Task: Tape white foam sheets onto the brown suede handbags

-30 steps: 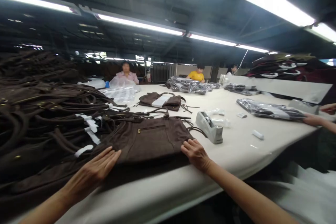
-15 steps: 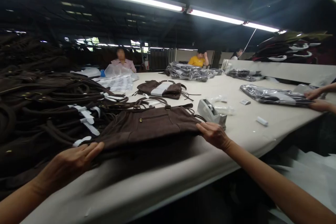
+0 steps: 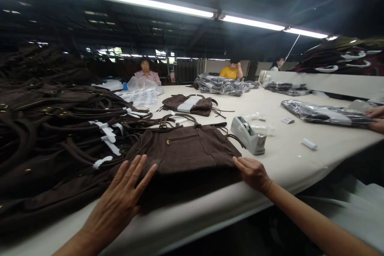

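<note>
Now, in the head view, the left hand (image 3: 120, 200) lies flat, palm down and fingers spread wide, on the near left part of the brown bag (image 3: 186, 150). The right hand (image 3: 253, 173) rests at its near right corner with bent fingers; I cannot tell if it grips. The bag lies flat on the table (image 3: 285, 156), beside a pile of bags (image 3: 54, 128). A clear plastic pack (image 3: 324, 113) holds dark goods

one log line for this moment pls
left hand: flat on brown bag | right hand: on bag's near right corner | right of bag: tape dispenser | left: pile of bags
</note>
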The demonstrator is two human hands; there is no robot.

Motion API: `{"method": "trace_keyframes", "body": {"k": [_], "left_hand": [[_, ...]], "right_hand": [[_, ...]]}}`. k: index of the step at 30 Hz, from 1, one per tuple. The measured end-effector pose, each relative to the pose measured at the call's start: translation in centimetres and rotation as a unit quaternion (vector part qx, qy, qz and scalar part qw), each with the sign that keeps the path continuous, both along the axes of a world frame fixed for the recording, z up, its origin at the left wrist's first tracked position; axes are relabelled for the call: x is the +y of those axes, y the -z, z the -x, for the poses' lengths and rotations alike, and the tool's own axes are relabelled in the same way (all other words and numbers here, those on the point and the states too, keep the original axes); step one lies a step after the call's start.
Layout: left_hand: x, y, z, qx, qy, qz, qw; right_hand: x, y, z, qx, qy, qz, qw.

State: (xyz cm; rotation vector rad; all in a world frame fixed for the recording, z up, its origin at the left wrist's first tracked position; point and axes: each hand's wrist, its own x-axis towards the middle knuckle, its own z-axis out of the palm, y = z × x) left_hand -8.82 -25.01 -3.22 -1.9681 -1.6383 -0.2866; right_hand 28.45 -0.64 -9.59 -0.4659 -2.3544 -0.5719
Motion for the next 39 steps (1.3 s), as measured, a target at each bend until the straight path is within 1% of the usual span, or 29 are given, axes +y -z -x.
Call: {"method": "trace_keyframes", "body": {"k": [2,5,7,9,11,12,13,15,17,20,21,22,23,24,25,26,27,28,29,30,31,32,33,34,36,39], "left_hand": [[1.1,0.0,-0.8,0.011,0.007,0.012,1.0],[2.0,1.1,-0.6,0.035,0.022,0.054,0.998],[2.0,2.3,-0.1,0.057,0.063,0.079,0.993],[1.6,3.5,0.5,0.074,0.101,0.081,0.989],[1.3,4.3,0.9,0.079,0.111,0.068,0.988],[1.2,4.6,1.0,0.076,0.111,0.063,0.989],[1.1,4.8,1.0,0.071,0.112,0.059,0.989],[1.0,5.1,1.0,0.061,0.11,0.046,0.991],[1.0,5.1,0.9,0.06,0.105,0.032,0.992],[0.9,4.9,0.5,0.067,0.096,0.02,0.993],[0.8,4.8,0.4,0.068,0.093,0.023,0.993],[0.7,4.7,0.2,0.065,0.089,0.026,0.994],[0.6,4.6,0.1,0.059,0.084,0.031,0.994],[0.5,4.5,0.0,0.053,0.078,0.037,0.995],[0.5,4.6,0.0,0.045,0.073,0.042,0.995],[0.4,4.7,0.1,0.038,0.069,0.044,0.996],[0.3,4.9,0.2,0.031,0.066,0.044,0.996],[0.2,5.2,0.3,0.024,0.063,0.037,0.997],[0.2,5.4,0.4,0.015,0.06,0.028,0.998],[0.1,5.7,0.5,0.006,0.057,0.019,0.998],[0.0,5.9,0.6,-0.004,0.051,0.013,0.999],[-0.1,5.9,0.6,-0.014,0.043,0.013,0.999],[-0.3,5.8,0.5,-0.024,0.034,0.02,0.999],[-0.5,5.6,0.4,-0.034,0.025,0.033,0.999],[-0.7,4.5,0.0,-0.059,0.009,0.07,0.996],[-0.3,2.0,-0.8,-0.113,-0.017,0.117,0.987]], "right_hand": [[0.1,0.3,-0.1,-0.001,0.002,0.009,1.0],[-0.3,0.2,-0.1,-0.012,0.021,0.02,0.999],[-1.1,-0.6,0.0,-0.038,0.055,0.038,0.997],[-2.2,-2.3,0.1,-0.081,0.107,0.077,0.988],[-3.3,-4.8,0.2,-0.132,0.146,0.119,0.973],[-3.9,-6.3,0.2,-0.156,0.154,0.136,0.966],[-4.3,-8.0,0.2,-0.177,0.154,0.152,0.96],[-5.2,-11.7,0.7,-0.205,0.128,0.177,0.954],[-6.0,-15.8,2.2,-0.202,0.078,0.197,0.956],[-6.6,-22.1,6.2,-0.155,-0.023,0.203,0.966],[-6.6,-23.7,7.7,-0.146,-0.064,0.206,0.966],[-6.5,-24.9,9.3,-0.135,-0.101,0.206,0.964],[-6.4,-25.3,10.7,-0.123,-0.13,0.206,0.962],[-6.1,-24.9,11.9,-0.108,-0.148,0.206,0.961],[-5.9,-23.7,12.8,-0.092,-0.153,0.207,0.962],[-5.8,-21.6,13.5,-0.078,-0.146,0.213,0.963],[-5.7,-18.8,13.8,-0.071,-0.128,0.225,0.963],[-5.6,-15.7,13.8,-0.076,-0.104,0.246,0.961],[-5.4,-12.4,13.6,-0.091,-0.068,0.283,0.952],[-5.3,-9.3,13.1,-0.101,-0.019,0.336,0.936],[-5.1,-6.7,12.6,-0.133,0.011,0.386,0.913],[-4.9,-4.7,12.1,-0.137,0.039,0.414,0.899],[-4.7,-3.3,11.6,-0.144,0.045,0.432,0.889],[-4.5,-2.6,11.3,-0.149,0.046,0.444,0.882],[-4.3,-2.4,11.2,-0.152,0.034,0.455,0.877],[-4.3,-2.9,11.5,-0.147,0.031,0.456,0.877]]}}
